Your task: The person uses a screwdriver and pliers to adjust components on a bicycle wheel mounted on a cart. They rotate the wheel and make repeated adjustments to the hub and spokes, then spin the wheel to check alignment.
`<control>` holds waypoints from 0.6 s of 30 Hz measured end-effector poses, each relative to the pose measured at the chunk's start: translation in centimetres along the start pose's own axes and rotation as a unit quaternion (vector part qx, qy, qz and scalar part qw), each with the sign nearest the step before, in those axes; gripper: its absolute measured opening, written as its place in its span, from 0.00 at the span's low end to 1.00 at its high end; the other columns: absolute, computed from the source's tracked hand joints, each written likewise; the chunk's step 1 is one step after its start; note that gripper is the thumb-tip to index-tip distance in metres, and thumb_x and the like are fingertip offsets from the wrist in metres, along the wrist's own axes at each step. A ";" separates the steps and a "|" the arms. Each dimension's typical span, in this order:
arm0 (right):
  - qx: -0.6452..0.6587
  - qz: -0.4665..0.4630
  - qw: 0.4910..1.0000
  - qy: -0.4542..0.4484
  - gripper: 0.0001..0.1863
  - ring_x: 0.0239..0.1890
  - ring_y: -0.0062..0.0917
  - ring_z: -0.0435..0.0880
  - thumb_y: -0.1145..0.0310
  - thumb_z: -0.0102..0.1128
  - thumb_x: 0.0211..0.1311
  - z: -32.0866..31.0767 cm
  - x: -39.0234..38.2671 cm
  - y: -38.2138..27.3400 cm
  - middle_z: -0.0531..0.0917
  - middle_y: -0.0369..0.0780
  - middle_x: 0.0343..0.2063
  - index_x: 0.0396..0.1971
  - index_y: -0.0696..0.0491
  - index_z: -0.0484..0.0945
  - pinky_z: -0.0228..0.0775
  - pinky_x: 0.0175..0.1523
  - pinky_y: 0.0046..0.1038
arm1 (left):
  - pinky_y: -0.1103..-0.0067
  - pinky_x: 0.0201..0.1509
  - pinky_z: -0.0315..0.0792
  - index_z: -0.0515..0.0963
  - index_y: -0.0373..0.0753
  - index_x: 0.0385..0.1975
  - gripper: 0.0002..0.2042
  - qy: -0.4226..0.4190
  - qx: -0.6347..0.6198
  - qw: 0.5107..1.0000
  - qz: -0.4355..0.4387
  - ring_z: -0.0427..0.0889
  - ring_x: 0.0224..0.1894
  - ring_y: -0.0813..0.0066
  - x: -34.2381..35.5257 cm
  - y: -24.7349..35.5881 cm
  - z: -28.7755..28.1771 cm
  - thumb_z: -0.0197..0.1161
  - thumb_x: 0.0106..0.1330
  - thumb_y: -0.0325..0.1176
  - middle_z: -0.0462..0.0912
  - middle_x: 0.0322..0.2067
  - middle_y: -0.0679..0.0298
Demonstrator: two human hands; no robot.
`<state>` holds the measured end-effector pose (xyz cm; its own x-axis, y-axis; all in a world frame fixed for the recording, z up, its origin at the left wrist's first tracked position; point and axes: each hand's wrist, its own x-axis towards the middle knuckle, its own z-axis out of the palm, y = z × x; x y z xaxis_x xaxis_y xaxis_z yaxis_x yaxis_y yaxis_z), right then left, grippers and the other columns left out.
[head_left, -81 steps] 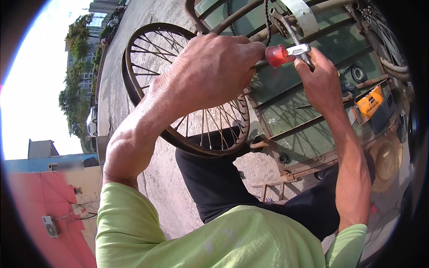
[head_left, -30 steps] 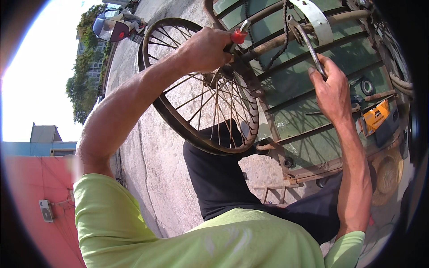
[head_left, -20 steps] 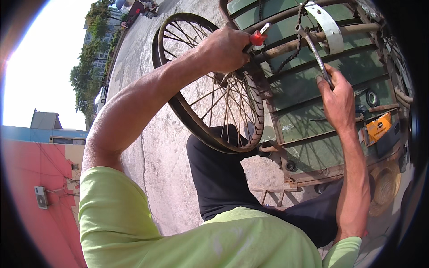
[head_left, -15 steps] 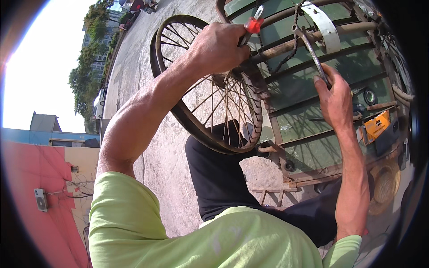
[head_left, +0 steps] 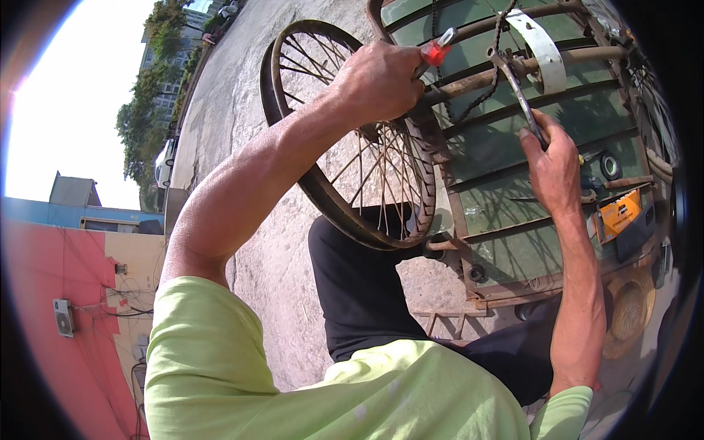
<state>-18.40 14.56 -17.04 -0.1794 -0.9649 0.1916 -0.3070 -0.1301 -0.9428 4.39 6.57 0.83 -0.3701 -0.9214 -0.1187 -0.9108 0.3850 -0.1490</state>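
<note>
My left hand is closed on a red-handled metal tool, held up near the bicycle wheel and the rusty tube beside it. My right hand grips the lower end of a long steel wrench; its upper end meets fittings on the rusty axle tube. A dark chain hangs just left of the wrench, and a curved white metal guard arches to its right. The wheel leans by my bent knee.
A green slatted cart bed bears a black ring and an orange box. A straw hat lies at lower right. Pale pavement runs left toward a pink wall, a white vehicle and trees.
My left hand with the red-handled tool has moved up and away from my right hand, which still grips the wrench. A scooter that passed at upper left has mostly moved from sight.
</note>
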 end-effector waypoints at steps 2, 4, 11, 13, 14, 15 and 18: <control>0.004 0.009 1.000 -0.008 0.23 0.49 0.44 0.90 0.64 0.63 0.71 0.0 0.0 -0.1 0.89 0.54 0.46 0.58 0.65 0.81 0.77 0.56 0.38 | 0.59 0.44 0.82 0.85 0.36 0.44 0.13 -0.010 0.022 1.000 0.004 0.90 0.37 0.52 0.3 -0.4 0.6 0.71 0.68 0.38 0.88 0.31 0.49; 0.018 0.009 1.000 -0.021 0.23 0.50 0.44 0.90 0.64 0.63 0.71 0.0 0.1 0.2 0.89 0.54 0.47 0.58 0.65 0.81 0.77 0.57 0.38 | 0.60 0.47 0.83 0.85 0.37 0.47 0.15 -0.026 0.046 0.999 -0.007 0.90 0.40 0.52 0.8 -1.1 1.0 0.72 0.67 0.38 0.88 0.34 0.49; 0.009 0.000 1.000 -0.016 0.23 0.54 0.42 0.90 0.65 0.62 0.72 -0.8 -0.6 -0.2 0.89 0.54 0.50 0.59 0.66 0.80 0.77 0.60 0.36 | 0.62 0.54 0.85 0.87 0.37 0.49 0.17 -0.069 0.054 0.996 -0.032 0.90 0.48 0.50 2.0 -1.6 1.3 0.62 0.62 0.31 0.91 0.43 0.49; 0.016 0.002 1.000 -0.018 0.23 0.54 0.42 0.90 0.66 0.62 0.73 -1.0 -0.7 -0.5 0.89 0.54 0.51 0.59 0.67 0.80 0.76 0.61 0.36 | 0.63 0.55 0.85 0.87 0.37 0.50 0.18 -0.060 0.063 0.996 -0.025 0.91 0.49 0.50 2.2 -2.2 1.6 0.62 0.61 0.30 0.91 0.44 0.48; 0.019 -0.005 1.000 -0.012 0.22 0.54 0.41 0.90 0.66 0.61 0.73 -1.1 -0.7 -0.3 0.89 0.54 0.51 0.59 0.67 0.80 0.76 0.61 0.36 | 0.63 0.55 0.85 0.87 0.37 0.50 0.18 -0.060 0.061 0.996 -0.031 0.90 0.49 0.50 2.2 -2.0 1.6 0.62 0.61 0.30 0.90 0.44 0.48; 0.023 -0.012 1.000 -0.007 0.22 0.53 0.41 0.90 0.67 0.61 0.74 -1.0 -0.7 -0.1 0.89 0.54 0.51 0.59 0.67 0.79 0.76 0.61 0.36 | 0.63 0.55 0.85 0.87 0.37 0.50 0.18 -0.061 0.060 0.996 -0.037 0.90 0.49 0.50 2.1 -1.8 1.6 0.62 0.61 0.30 0.90 0.44 0.48; 0.036 -0.036 0.999 0.009 0.21 0.52 0.40 0.90 0.68 0.61 0.74 -0.7 -0.6 0.3 0.89 0.53 0.51 0.61 0.64 0.79 0.77 0.59 0.36 | 0.63 0.55 0.85 0.87 0.36 0.50 0.17 -0.064 0.063 0.995 -0.042 0.90 0.49 0.50 2.0 -1.6 1.5 0.62 0.61 0.30 0.90 0.45 0.48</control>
<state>-18.97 15.31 -17.23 -0.1759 -0.9482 0.2644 -0.2525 -0.2162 -0.9431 5.39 4.15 -0.60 -0.2604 -0.9392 -0.2238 -0.9039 0.3186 -0.2854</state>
